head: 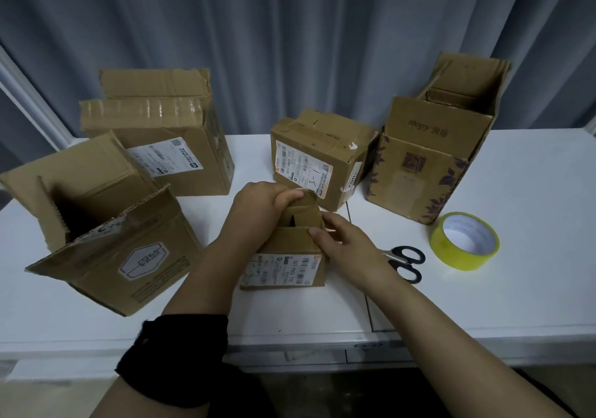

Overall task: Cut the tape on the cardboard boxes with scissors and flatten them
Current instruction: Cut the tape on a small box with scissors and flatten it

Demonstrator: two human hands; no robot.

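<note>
A small cardboard box (287, 256) with a shipping label stands in front of me on the white table (483, 288), its top flaps open. My left hand (258, 204) grips the far flap, fingers curled over its edge. My right hand (342, 240) rests on the box's right side, thumb pressing the near flap. Black-handled scissors (408, 261) lie on the table just right of my right hand, their blades hidden behind it.
Several other boxes stand around: an open one tipped at the left (106, 237), a taped one behind it (161, 146), a closed labelled one in the middle (319, 159), a tall open one at the right (435, 146). A yellow tape roll (464, 240) lies near the scissors.
</note>
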